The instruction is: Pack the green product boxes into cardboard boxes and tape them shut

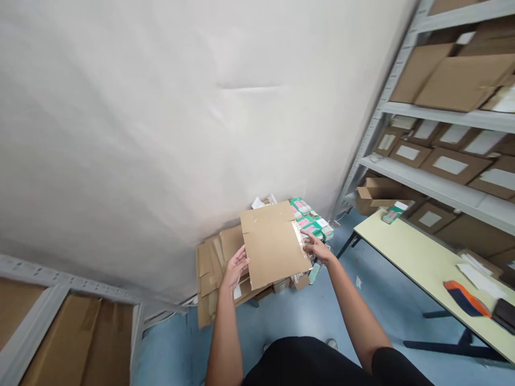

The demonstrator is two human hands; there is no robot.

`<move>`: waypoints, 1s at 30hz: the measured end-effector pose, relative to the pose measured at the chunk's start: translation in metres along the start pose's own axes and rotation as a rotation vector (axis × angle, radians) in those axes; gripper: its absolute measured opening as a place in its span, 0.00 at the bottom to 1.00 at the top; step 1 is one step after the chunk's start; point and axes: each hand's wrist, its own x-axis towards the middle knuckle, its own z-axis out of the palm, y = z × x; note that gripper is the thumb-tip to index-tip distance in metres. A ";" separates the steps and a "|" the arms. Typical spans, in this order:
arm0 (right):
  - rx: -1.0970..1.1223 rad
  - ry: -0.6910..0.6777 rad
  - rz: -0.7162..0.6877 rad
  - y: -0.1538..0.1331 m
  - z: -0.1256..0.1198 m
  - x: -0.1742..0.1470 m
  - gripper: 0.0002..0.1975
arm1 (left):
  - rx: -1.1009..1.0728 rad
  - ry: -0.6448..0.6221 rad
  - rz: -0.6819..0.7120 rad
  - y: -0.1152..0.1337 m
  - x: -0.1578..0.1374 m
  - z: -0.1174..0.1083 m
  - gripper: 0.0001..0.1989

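Between my two hands is a flat piece of brown cardboard [277,249], a folded carton by its look, with slits at its upper edges and a white strip down its right side. My left hand [235,268] grips its left edge, thumb near the top face and fingers along the side. At the right edge, beside the white strip, my right hand [316,247] holds it with some fingers extended. Under and left of it lie more flattened cardboard sheets [209,268]. Just beyond my right hand sit several green and pink packages [309,222], partly covered.
A pale yellow table [406,252] on the right bears a green package [395,212], an orange and black tool [466,298] and papers. Behind it, a grey shelving unit [426,177] holds cardboard boxes. More boxes [80,338] stand on shelving at lower left. A pale wall [181,134] rises ahead.
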 end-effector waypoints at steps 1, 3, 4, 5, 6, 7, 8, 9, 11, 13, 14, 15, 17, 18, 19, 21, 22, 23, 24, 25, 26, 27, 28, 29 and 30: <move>0.035 -0.006 0.013 -0.006 -0.020 -0.010 0.44 | 0.005 -0.048 0.003 0.001 0.007 0.018 0.46; 0.102 -0.001 0.024 -0.017 -0.063 -0.031 0.44 | 0.010 -0.154 -0.002 0.000 0.023 0.057 0.46; 0.127 0.008 0.023 -0.020 -0.086 -0.041 0.44 | 0.012 -0.206 -0.014 -0.002 0.031 0.078 0.47; 0.146 0.022 0.019 -0.022 -0.109 -0.053 0.43 | 0.018 -0.255 -0.034 -0.005 0.038 0.099 0.49; 0.158 0.038 0.015 -0.023 -0.131 -0.064 0.42 | 0.028 -0.300 -0.060 -0.010 0.046 0.121 0.51; 0.165 0.056 0.009 -0.023 -0.154 -0.076 0.42 | 0.040 -0.341 -0.090 -0.016 0.053 0.142 0.52; 0.170 0.073 0.005 -0.021 -0.176 -0.088 0.41 | 0.055 -0.378 -0.119 -0.023 0.060 0.164 0.54; 0.174 0.091 0.001 -0.018 -0.197 -0.100 0.40 | 0.067 -0.409 -0.141 -0.031 0.066 0.185 0.55; 0.175 0.138 -0.004 -0.011 -0.236 -0.127 0.40 | 0.081 -0.464 -0.177 -0.046 0.078 0.229 0.56; 0.177 0.207 -0.010 -0.005 -0.272 -0.156 0.40 | 0.093 -0.510 -0.199 -0.060 0.091 0.276 0.56; 0.183 0.249 -0.015 -0.003 -0.288 -0.171 0.40 | 0.105 -0.533 -0.206 -0.066 0.097 0.301 0.55; 0.190 0.293 -0.019 -0.001 -0.304 -0.186 0.40 | 0.121 -0.559 -0.209 -0.071 0.105 0.327 0.54; 0.207 0.388 -0.033 0.002 -0.332 -0.215 0.40 | 0.154 -0.625 -0.210 -0.079 0.120 0.378 0.53; 0.216 0.438 -0.042 0.003 -0.345 -0.227 0.40 | 0.171 -0.665 -0.210 -0.084 0.128 0.403 0.52; 0.224 0.487 -0.052 0.005 -0.356 -0.239 0.40 | 0.188 -0.705 -0.207 -0.088 0.136 0.427 0.52; 0.241 0.578 -0.066 0.008 -0.375 -0.255 0.39 | 0.219 -0.776 -0.198 -0.097 0.153 0.470 0.52; 0.251 0.616 -0.069 0.010 -0.383 -0.261 0.39 | 0.234 -0.802 -0.195 -0.103 0.160 0.488 0.51; 0.263 0.649 -0.067 0.011 -0.391 -0.265 0.39 | 0.243 -0.820 -0.196 -0.109 0.168 0.504 0.51; 0.275 0.678 -0.062 0.013 -0.397 -0.268 0.39 | 0.246 -0.832 -0.202 -0.115 0.175 0.518 0.50; 0.288 0.701 -0.053 0.014 -0.403 -0.269 0.39 | 0.243 -0.839 -0.214 -0.121 0.183 0.530 0.50; 0.301 0.722 -0.044 0.014 -0.409 -0.269 0.40 | 0.237 -0.844 -0.230 -0.126 0.191 0.540 0.50; 0.311 0.742 -0.035 0.014 -0.415 -0.267 0.40 | 0.226 -0.849 -0.250 -0.132 0.199 0.549 0.50; 0.319 0.765 -0.026 0.014 -0.421 -0.264 0.40 | 0.211 -0.856 -0.271 -0.136 0.208 0.557 0.50; 0.324 0.789 -0.017 0.014 -0.427 -0.260 0.41 | 0.195 -0.866 -0.291 -0.140 0.217 0.565 0.50; 0.325 0.814 -0.007 0.014 -0.434 -0.254 0.41 | 0.181 -0.878 -0.309 -0.143 0.228 0.573 0.50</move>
